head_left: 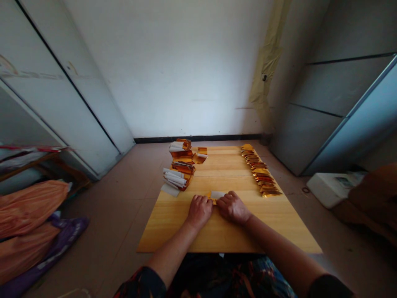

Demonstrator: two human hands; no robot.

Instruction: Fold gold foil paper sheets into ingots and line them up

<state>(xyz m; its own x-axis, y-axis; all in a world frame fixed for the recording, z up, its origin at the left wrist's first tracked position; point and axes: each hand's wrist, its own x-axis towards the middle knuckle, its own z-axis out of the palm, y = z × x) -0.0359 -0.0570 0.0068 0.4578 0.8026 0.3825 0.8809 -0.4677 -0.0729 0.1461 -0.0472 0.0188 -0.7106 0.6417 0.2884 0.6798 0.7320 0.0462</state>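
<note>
Both hands are close together over the front middle of a wooden board point(217, 238). Between them is a sheet of gold foil paper point(214, 201), with a pale section point(218, 194) showing behind the fingers. My left hand point(200, 210) is closed, its fingers curled on the sheet's left part. My right hand point(233, 207) is closed over its right part. The fingertips are largely hidden under the knuckles. Stacks of gold and white paper sheets point(175, 178) lie at the board's left side. Along its right side runs a row of folded gold foil pieces point(260, 171).
Behind the board stands a white wall point(186, 74). Pale cabinets point(77, 91) are on the left, and a grey refrigerator-like unit point(325, 111) is on the right. Orange and purple bags point(34, 223) lie at the left. A white box point(325, 188) sits on the floor at right.
</note>
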